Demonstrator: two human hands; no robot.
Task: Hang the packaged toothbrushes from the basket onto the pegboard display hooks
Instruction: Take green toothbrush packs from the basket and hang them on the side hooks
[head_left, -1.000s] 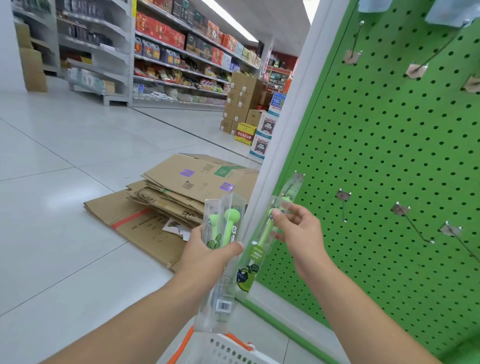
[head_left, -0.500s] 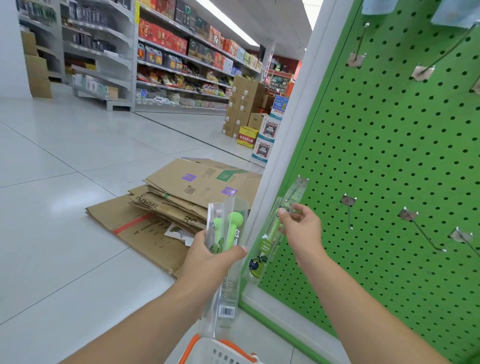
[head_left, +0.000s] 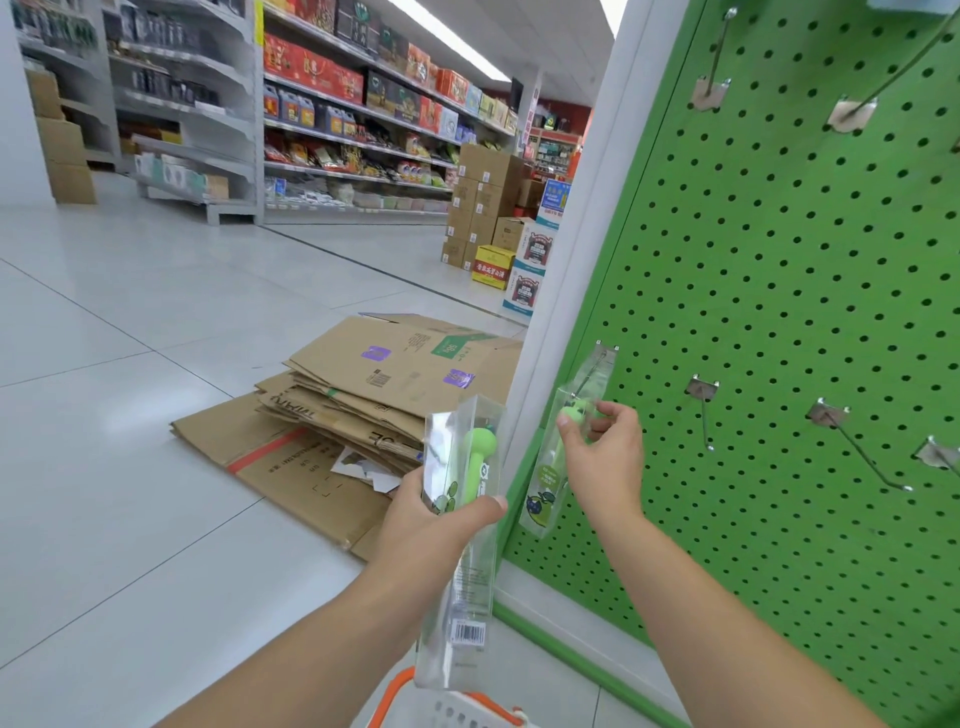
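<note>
My left hand (head_left: 436, 525) grips a clear packaged toothbrush (head_left: 460, 561) with a green brush inside, held upright above the basket (head_left: 467, 714). My right hand (head_left: 605, 457) pinches a second packaged toothbrush (head_left: 545, 499) near its top. That pack's top lies against the leftmost low hook (head_left: 602, 358) on the green pegboard (head_left: 779, 312). Whether the pack is threaded on the hook I cannot tell.
More bare metal hooks (head_left: 704, 410) stick out of the pegboard to the right and higher up. A white upright post (head_left: 576, 249) edges the board. Flattened cardboard boxes (head_left: 363, 405) lie on the tiled floor to the left. Stocked shelves (head_left: 353, 130) stand far back.
My right hand has lifted its pack up and toward the pegboard, bringing the top to the low left hook. My left hand has stayed about where it was.
</note>
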